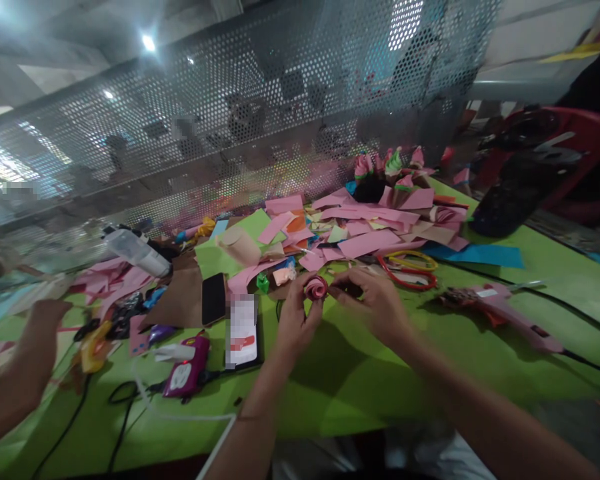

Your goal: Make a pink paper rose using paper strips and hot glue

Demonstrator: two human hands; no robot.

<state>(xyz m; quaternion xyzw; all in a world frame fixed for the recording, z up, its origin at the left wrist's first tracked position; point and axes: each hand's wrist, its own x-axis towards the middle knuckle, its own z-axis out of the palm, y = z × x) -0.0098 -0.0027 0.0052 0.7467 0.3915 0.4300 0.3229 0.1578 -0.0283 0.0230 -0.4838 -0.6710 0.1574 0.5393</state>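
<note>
Paper rose, pink and coiled, sits upright between the fingers of my left hand, which pinch it narrowly above the green table. My right hand is just beside it, fingers curled toward its edge; whether they grip anything I cannot tell. Pink paper strips lie beyond, the glue gun to the right, two phones to the left.

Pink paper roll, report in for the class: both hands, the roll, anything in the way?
Left hand gripping pink paper roll, spiral showing. Right hand close beside it. Pink paper scraps crowded beyond both hands.
</note>
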